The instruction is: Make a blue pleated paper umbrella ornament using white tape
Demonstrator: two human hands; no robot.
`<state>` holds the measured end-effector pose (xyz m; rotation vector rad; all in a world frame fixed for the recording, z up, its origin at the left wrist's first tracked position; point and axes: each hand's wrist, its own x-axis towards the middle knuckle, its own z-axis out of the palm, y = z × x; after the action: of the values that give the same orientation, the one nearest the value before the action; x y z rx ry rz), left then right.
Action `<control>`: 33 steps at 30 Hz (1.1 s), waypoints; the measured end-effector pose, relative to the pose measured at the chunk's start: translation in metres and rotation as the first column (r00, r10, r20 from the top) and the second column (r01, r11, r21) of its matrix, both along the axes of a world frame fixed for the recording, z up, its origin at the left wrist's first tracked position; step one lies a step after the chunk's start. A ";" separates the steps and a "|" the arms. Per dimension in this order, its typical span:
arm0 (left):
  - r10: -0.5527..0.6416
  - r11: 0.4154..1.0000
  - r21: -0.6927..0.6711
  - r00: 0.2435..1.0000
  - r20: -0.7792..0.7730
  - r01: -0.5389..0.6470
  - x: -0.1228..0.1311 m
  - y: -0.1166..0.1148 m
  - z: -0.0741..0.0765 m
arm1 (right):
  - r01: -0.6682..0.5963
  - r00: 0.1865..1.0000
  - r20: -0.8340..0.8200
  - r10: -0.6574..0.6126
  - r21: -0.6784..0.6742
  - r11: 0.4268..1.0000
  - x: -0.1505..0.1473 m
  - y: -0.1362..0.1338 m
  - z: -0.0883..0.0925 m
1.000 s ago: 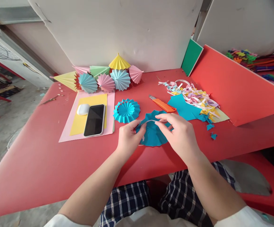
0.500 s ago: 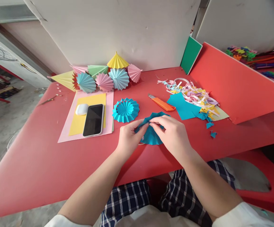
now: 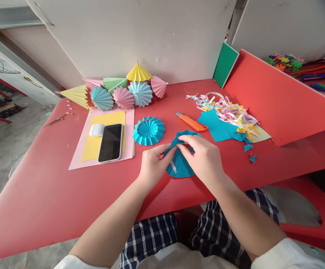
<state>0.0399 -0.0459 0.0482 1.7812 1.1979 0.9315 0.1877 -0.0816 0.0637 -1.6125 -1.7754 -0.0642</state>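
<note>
Blue pleated paper, wavy-rimmed and bearing a white strip, is pinched by the left hand and right hand.

a craft workshop, it seems: pleated paper umbrellas, paper scraps, orange cutter, grey floor.

Left on the worktop, a phone lies across a yellow sheet and the pink sheet beneath it, a white case just beside. Paper parasols line the far edge before a pale panel. Right, a green board stands next to a larger red board; coloured stems lie beyond.
</note>
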 end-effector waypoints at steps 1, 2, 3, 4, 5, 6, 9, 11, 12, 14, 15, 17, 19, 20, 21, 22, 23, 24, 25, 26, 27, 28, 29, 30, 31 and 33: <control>-0.001 1.000 -0.005 1.000 0.000 0.001 0.000 0.000 0.000 | 0.008 1.000 -0.008 -0.008 0.002 1.000 0.001 0.001 0.000; -0.003 1.000 -0.014 1.000 0.001 0.003 0.000 0.000 0.000 | 0.011 1.000 -0.025 -0.011 0.000 1.000 0.002 0.002 0.000; -0.006 1.000 -0.022 1.000 0.002 0.006 0.000 0.000 0.000 | 0.008 0.999 -0.046 -0.008 -0.006 1.000 0.003 0.003 -0.001; -0.010 1.000 -0.029 1.000 0.002 0.010 0.000 0.000 0.001 | -0.001 0.998 -0.067 0.000 -0.014 1.000 0.004 0.003 -0.001; -0.015 0.999 -0.033 1.000 0.002 0.015 0.000 0.000 0.001 | -0.011 0.996 -0.084 0.009 -0.021 1.000 0.005 0.004 -0.001; -0.018 0.999 -0.034 1.000 0.000 0.018 0.000 0.000 0.001 | -0.020 0.995 -0.094 0.017 -0.025 0.999 0.005 0.004 -0.001; -0.006 1.000 -0.027 1.000 -0.004 0.006 0.001 0.000 0.002 | -0.036 0.995 -0.096 0.031 -0.043 0.998 0.005 0.004 -0.002; 0.021 1.000 -0.016 1.000 -0.009 -0.021 0.001 0.000 0.002 | -0.049 0.992 -0.115 0.043 -0.054 0.997 0.005 0.004 -0.002; 0.031 0.999 -0.011 0.999 -0.011 -0.031 0.001 0.000 0.002 | -0.053 0.990 -0.132 0.046 -0.054 0.997 0.005 0.004 -0.002; 0.035 0.999 -0.009 0.999 -0.007 -0.035 0.001 0.001 0.003 | -0.057 0.986 -0.159 0.049 -0.047 0.997 0.007 0.005 -0.002; 0.028 0.999 -0.016 1.000 -0.001 -0.028 0.001 0.001 0.004 | -0.058 0.985 -0.165 0.050 -0.044 0.997 0.008 0.005 -0.002; 0.012 0.999 -0.046 1.000 0.021 -0.011 0.001 0.001 0.005 | -0.061 0.985 -0.162 0.053 -0.042 0.997 0.009 0.005 -0.001; 0.006 0.996 -0.087 0.998 0.060 -0.001 0.002 0.001 0.007 | -0.065 0.986 -0.155 0.058 -0.042 0.997 0.009 0.005 0.000; 0.011 0.993 -0.114 0.996 0.090 -0.001 0.002 0.002 0.007 | -0.068 0.987 -0.149 0.062 -0.038 0.997 0.009 0.005 0.000; 0.023 0.989 -0.147 0.991 0.129 -0.004 0.002 0.003 0.007 | -0.074 0.988 -0.137 0.068 -0.034 0.997 0.008 0.004 0.001; 0.042 0.981 -0.191 0.984 0.175 -0.007 0.002 0.004 0.006 | -0.083 0.990 -0.116 0.079 -0.029 0.996 0.007 0.003 0.002; 0.065 0.969 -0.247 0.972 0.227 -0.008 0.002 0.005 0.006 | -0.097 0.992 -0.084 0.095 -0.027 0.995 0.006 0.002 0.003; 0.094 0.951 -0.309 0.955 0.281 -0.002 0.002 0.006 0.006 | -0.115 0.993 -0.041 0.114 -0.026 0.993 0.005 0.001 0.004; 0.121 0.928 -0.373 0.936 0.331 0.011 0.002 0.008 0.005 | -0.134 0.991 0.008 0.134 -0.026 0.991 0.004 0.000 0.006; 0.148 0.903 -0.429 0.916 0.374 0.029 0.002 0.009 0.005 | -0.153 0.986 0.062 0.155 -0.026 0.988 0.003 -0.001 0.007; 0.172 0.879 -0.474 0.896 0.410 0.048 0.002 0.010 0.005 | -0.174 0.978 0.115 0.175 -0.024 0.985 0.003 -0.003 0.009; 0.192 0.859 -0.508 0.878 0.438 0.066 0.001 0.011 0.006 | -0.195 0.967 0.164 0.195 -0.020 0.981 0.002 -0.004 0.011; 0.210 0.843 -0.532 0.863 0.459 0.077 0.001 0.012 0.006 | -0.216 0.955 0.207 0.214 -0.016 0.976 0.002 -0.006 0.012; 0.228 0.832 -0.548 0.851 0.472 0.081 0.001 0.012 0.007 | -0.234 0.943 0.241 0.230 -0.013 0.972 0.001 -0.008 0.014; 0.245 0.825 -0.560 0.842 0.481 0.079 0.001 0.013 0.007 | -0.250 0.933 0.267 0.243 -0.011 0.968 0.001 -0.009 0.015; 0.272 0.813 -0.577 0.828 0.491 0.074 0.000 0.013 0.007 | -0.270 0.921 0.293 0.259 -0.003 0.963 0.001 -0.012 0.018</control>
<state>0.0395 -0.0324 0.0556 0.8696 1.0405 0.9298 0.1890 -0.0939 0.0820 -1.3750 -2.1914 -0.2166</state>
